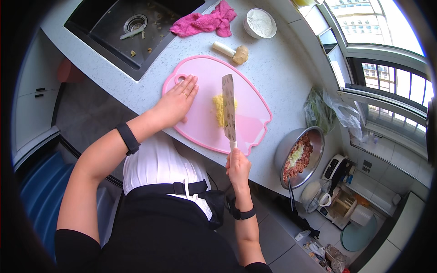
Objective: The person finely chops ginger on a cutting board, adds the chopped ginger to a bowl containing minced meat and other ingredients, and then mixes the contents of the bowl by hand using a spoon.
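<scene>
My right hand (238, 167) grips the pale handle of a kitchen knife (228, 105) with a patterned blade. The blade lies over a small heap of finely chopped yellow food (218, 111), perhaps ginger, and hides part of it. Under both is a pink-rimmed plastic cutting board (191, 131). My left hand (177, 100) rests flat on the board's left side, beside its ring-shaped hole, holding nothing. Beyond the board lie a piece of ginger root (240, 55) and a pale cylindrical stick (223, 49) that touches it.
A metal bowl (283, 150) of minced meat with pale chopped bits stands right of the board. Behind are a pink cloth (205, 22), a bowl of white powder (260, 23) and, at left, a dark sink (112, 37). Plastic bags (321, 109) lie near the window.
</scene>
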Demonstrator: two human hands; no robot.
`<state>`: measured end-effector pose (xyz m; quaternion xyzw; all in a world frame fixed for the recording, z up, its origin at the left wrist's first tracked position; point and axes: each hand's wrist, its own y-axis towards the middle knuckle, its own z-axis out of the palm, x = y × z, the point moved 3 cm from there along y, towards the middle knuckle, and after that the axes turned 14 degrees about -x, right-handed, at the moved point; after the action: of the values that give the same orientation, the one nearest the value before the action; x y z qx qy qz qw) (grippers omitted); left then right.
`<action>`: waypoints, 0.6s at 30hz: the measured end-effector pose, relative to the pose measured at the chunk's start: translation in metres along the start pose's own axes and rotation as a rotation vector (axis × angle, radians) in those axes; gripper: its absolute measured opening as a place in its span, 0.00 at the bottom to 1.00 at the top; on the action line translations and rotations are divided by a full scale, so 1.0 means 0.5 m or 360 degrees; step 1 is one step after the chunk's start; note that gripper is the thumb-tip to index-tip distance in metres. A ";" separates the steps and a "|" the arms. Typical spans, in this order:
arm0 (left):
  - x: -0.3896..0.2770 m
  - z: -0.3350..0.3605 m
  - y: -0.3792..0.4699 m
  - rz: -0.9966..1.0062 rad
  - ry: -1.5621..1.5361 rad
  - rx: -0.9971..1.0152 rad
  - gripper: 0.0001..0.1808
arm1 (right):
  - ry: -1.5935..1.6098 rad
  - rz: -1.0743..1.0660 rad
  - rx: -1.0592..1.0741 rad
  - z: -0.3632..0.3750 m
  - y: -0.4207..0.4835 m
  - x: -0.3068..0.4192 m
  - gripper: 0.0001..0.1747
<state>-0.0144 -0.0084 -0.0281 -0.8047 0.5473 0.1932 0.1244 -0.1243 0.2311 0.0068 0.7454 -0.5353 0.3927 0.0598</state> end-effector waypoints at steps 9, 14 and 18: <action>-0.001 -0.001 0.002 -0.0011 0.0037 -0.0066 0.53 | -0.0050 -0.0048 0.0006 0.002 0.005 -0.005 0.28; -0.003 0.000 -0.001 -0.0008 0.0031 -0.0055 0.53 | -0.0038 0.0024 -0.0033 -0.002 0.008 -0.011 0.28; -0.002 0.000 0.000 0.0001 0.0032 -0.0003 0.54 | 0.0018 0.0036 -0.0010 -0.008 0.004 0.011 0.28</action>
<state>-0.0148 -0.0076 -0.0275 -0.8066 0.5486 0.1857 0.1181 -0.1272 0.2281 0.0127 0.7368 -0.5446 0.3960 0.0608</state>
